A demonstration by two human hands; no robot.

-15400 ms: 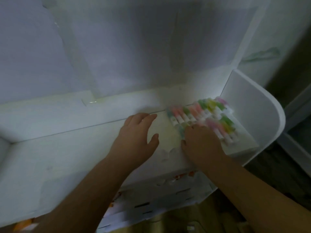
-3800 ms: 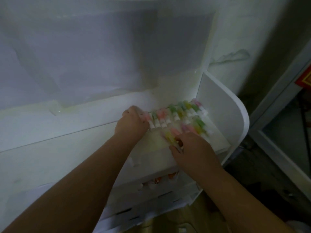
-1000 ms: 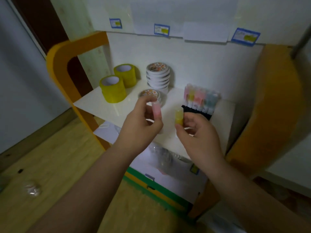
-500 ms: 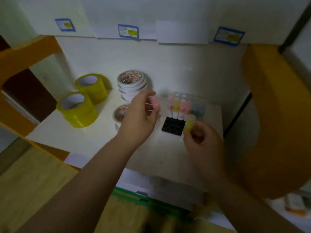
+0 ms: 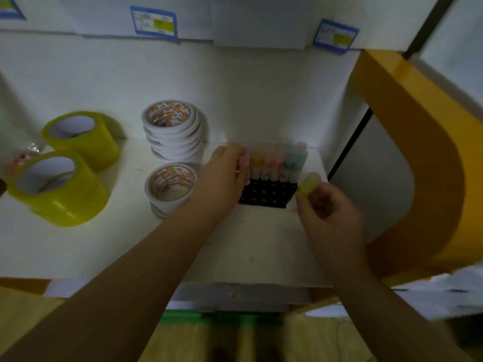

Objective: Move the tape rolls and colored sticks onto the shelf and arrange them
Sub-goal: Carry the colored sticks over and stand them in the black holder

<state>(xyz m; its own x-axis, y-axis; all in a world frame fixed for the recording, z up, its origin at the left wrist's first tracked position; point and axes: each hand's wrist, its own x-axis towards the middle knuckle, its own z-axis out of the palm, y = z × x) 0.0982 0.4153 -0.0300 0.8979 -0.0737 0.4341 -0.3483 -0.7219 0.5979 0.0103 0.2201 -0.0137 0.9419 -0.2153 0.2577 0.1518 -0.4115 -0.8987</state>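
Yellow stick waiting just right of the black rack

My right hand [image 5: 326,205] pinches the yellow stick [image 5: 308,182] upright; the rack [image 5: 266,194] lies left of it, where my left hand [image 5: 224,176] holds a pink stick [image 5: 244,163] at the row

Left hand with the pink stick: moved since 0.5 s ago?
Yes. The left hand carried it right, to the black perforated holder tray's left end.
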